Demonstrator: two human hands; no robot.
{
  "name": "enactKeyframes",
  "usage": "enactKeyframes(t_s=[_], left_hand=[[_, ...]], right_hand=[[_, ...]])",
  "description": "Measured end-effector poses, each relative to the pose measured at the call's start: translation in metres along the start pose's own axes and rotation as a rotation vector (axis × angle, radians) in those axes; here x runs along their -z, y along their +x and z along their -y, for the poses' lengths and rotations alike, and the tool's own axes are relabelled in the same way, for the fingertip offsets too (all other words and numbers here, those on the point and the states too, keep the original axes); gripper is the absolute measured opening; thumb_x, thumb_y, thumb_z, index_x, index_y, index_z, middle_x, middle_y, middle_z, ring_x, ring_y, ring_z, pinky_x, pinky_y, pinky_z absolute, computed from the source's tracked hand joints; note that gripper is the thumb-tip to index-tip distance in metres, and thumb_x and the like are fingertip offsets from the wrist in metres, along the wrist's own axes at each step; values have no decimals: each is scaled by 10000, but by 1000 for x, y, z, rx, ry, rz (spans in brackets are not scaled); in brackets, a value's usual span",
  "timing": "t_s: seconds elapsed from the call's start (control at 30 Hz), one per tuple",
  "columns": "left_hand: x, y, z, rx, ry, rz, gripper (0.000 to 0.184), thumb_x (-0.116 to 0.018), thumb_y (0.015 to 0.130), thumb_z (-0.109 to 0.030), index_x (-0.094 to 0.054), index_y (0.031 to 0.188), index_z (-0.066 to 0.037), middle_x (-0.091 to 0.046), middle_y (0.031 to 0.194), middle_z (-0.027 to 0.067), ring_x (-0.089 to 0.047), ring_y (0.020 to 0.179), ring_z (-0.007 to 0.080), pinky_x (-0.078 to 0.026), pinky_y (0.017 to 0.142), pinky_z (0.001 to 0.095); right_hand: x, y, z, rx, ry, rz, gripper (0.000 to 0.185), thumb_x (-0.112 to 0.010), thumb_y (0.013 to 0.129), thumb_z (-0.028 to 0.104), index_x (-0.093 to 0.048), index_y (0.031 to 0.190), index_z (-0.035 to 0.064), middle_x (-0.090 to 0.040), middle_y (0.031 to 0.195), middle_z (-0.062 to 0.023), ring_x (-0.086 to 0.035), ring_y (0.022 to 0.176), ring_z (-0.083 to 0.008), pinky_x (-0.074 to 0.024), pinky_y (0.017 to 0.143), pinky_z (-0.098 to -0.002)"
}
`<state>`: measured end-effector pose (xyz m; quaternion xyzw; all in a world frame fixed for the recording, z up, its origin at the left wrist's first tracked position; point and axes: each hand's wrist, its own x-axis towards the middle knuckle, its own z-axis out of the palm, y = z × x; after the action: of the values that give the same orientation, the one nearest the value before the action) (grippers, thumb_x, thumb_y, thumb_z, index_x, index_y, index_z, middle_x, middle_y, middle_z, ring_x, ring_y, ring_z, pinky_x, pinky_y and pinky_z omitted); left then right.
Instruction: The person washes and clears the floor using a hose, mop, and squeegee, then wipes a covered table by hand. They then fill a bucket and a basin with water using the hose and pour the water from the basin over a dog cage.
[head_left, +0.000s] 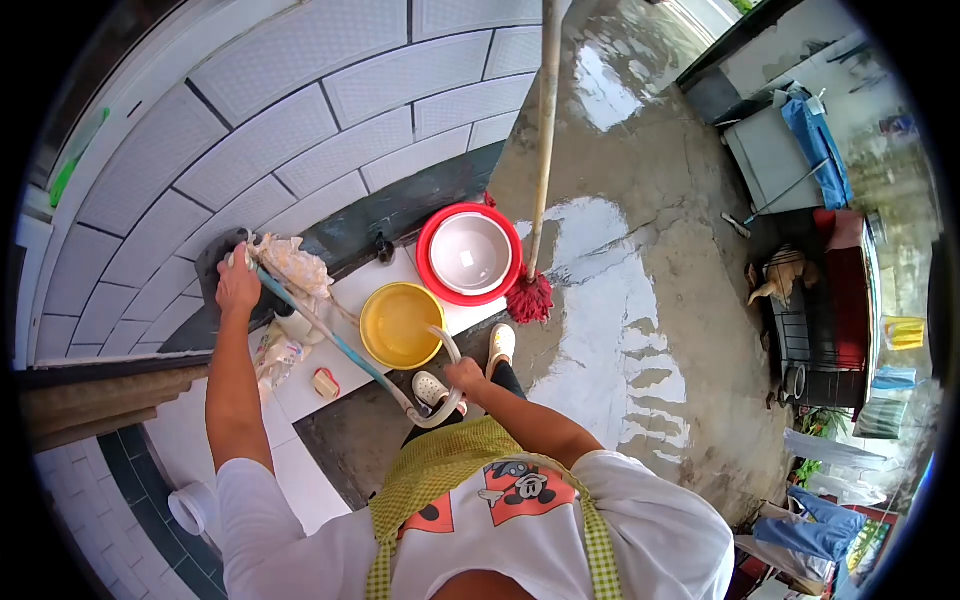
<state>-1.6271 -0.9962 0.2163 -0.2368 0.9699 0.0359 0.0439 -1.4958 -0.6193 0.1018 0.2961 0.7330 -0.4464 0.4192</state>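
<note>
My left hand [238, 283] reaches to the wall, its fingers closed around something small that they mostly hide. Beside it begins a hose [345, 346], blue along part of its length and pale elsewhere, which loops down toward my waist. In my right hand [464, 376] is the pale end of this hose, its tip over the rim of a yellow basin [385, 310]. The basin stands on a white tiled ledge [295, 385]. A bunched, pale patterned cloth or bag [297, 264] hangs close to my left hand.
A white bowl [471, 252] sits inside a red basin [438, 275] beyond the yellow one. A mop [530, 298] with a long wooden handle stands by them. A small red-and-cream object [326, 383] lies on the ledge. The concrete floor [610, 270] has wet patches. A dog [783, 274] is at the right.
</note>
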Motion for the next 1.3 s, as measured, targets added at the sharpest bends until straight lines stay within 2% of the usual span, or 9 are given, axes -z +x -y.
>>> enactKeyframes(t_s=[0.07, 0.17, 0.43, 0.5, 0.63, 0.7, 1.1, 1.17, 1.3], left_hand=[[5, 1, 4, -26, 35, -1, 454, -465, 817, -146, -328, 1232, -269, -491, 1069, 200, -541, 909, 379, -436, 749, 457], [21, -7, -5, -10, 56, 0, 359, -514, 814, -207, -375, 1145, -185, -587, 913, 168, -558, 890, 344, -440, 719, 449], [19, 2, -6, 117, -47, -46, 333, -576, 771, -275, -430, 1006, -89, -587, 910, 182, -563, 881, 353, -444, 710, 457], [17, 5, -6, 133, -60, -27, 348, -583, 763, -280, -443, 1004, -72, -584, 934, 180, -561, 897, 346, -448, 721, 452], [16, 9, -6, 145, -55, -20, 368, -588, 757, -279, -448, 1020, -64, -580, 947, 181, -559, 906, 342, -452, 735, 444], [12, 14, -3, 173, -84, 36, 364, -590, 752, -271, -461, 1018, -58, -580, 952, 183, -558, 909, 341, -454, 746, 436], [10, 18, 4, 154, -160, 73, 313, -592, 739, -247, -495, 981, -73, -589, 960, 162, -565, 901, 334, -460, 730, 429], [14, 17, 4, 162, -172, 87, 309, -591, 738, -245, -497, 978, -73, -592, 950, 161, -570, 889, 329, -462, 722, 428], [26, 11, -3, 161, -181, 112, 301, -590, 739, -246, -505, 971, -73, -602, 921, 155, -588, 854, 308, -470, 700, 421]], right_hand=[[-5, 16, -9, 42, -117, 1, 352, -469, 707, 215, -597, 920, -35, -604, 846, -230, -611, 807, -331, -490, 671, -387], [5, -16, 14, 65, -215, 81, 285, -466, 721, 183, -615, 833, -33, -612, 808, -203, -625, 740, -301, -503, 617, -378], [0, -18, 18, 143, -182, 84, 299, -451, 717, 196, -598, 814, -45, -601, 760, -177, -615, 618, -290, -514, 483, -381], [3, -21, 19, 51, -168, 140, 335, -458, 758, 213, -564, 978, -16, -579, 843, -153, -606, 677, -264, -512, 481, -382], [1, -13, 15, 43, -193, 156, 341, -456, 762, 212, -559, 984, -25, -579, 843, -161, -606, 669, -260, -509, 472, -376], [1, -18, 13, 90, -142, 61, 299, -438, 726, 183, -586, 812, -62, -593, 699, -192, -601, 525, -285, -495, 453, -374], [17, -23, 19, 82, -203, 32, 264, -446, 705, 145, -597, 748, -67, -608, 704, -185, -628, 586, -264, -518, 512, -341], [15, 2, 4, 307, -367, 91, 293, -475, 700, 193, -592, 795, -58, -585, 665, -181, -602, 541, -280, -488, 445, -372], [22, -28, 23, 97, -128, -8, 309, -481, 698, 214, -592, 783, -62, -585, 658, -182, -603, 545, -298, -493, 451, -371]])
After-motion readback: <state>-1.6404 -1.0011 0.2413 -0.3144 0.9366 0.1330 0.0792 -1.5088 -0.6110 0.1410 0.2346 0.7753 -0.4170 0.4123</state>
